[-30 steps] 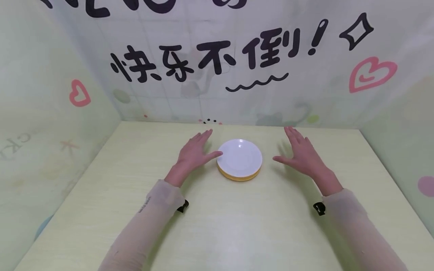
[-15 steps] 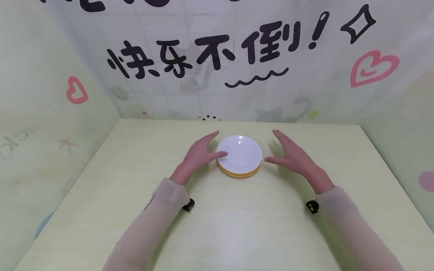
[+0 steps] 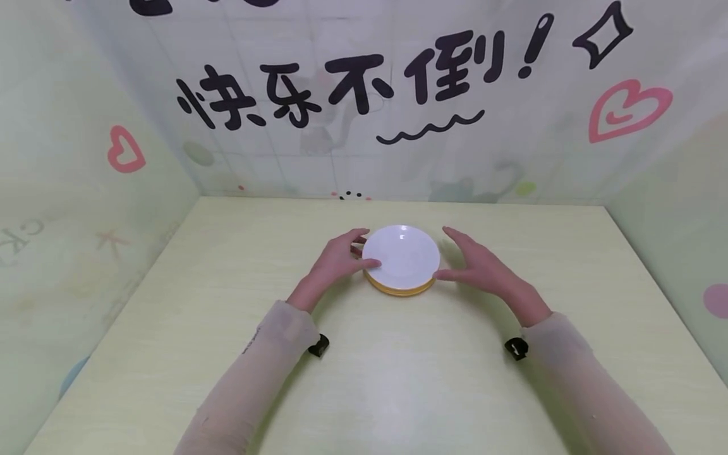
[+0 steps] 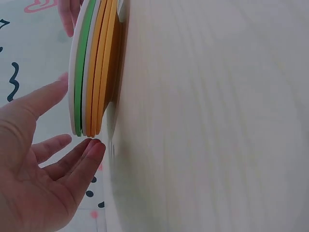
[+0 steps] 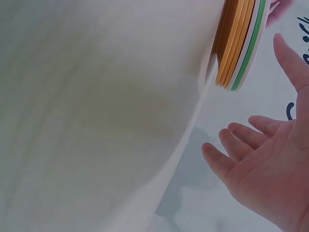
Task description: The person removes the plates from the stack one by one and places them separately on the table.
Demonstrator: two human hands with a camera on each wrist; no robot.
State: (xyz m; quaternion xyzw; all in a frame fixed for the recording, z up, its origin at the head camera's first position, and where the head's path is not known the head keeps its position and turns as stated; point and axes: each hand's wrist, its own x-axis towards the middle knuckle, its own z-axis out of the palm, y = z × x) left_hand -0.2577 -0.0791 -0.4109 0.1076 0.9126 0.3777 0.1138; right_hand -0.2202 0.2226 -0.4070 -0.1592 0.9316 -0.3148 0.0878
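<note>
A stack of round plates sits on the table, its top white plate facing up. Edge-on in the left wrist view, the pile shows a green plate under the white one, then a white edge and orange plates at the bottom. My left hand is at the stack's left side, thumb over the rim and fingertips right at the edge. To the right, my right hand has its fingers spread, with the thumb tip close to the rim; the right wrist view shows a gap between its fingers and the stack.
The pale wooden table meets a printed cloth backdrop behind the plates. Similar printed sides rise to the left and right. A black strap piece shows at the left sleeve cuff, another at the right.
Both hands have moved inward toward the plate stack, the right one by more. The left fingers have bent in at the rim. The head view has tilted slightly down.
</note>
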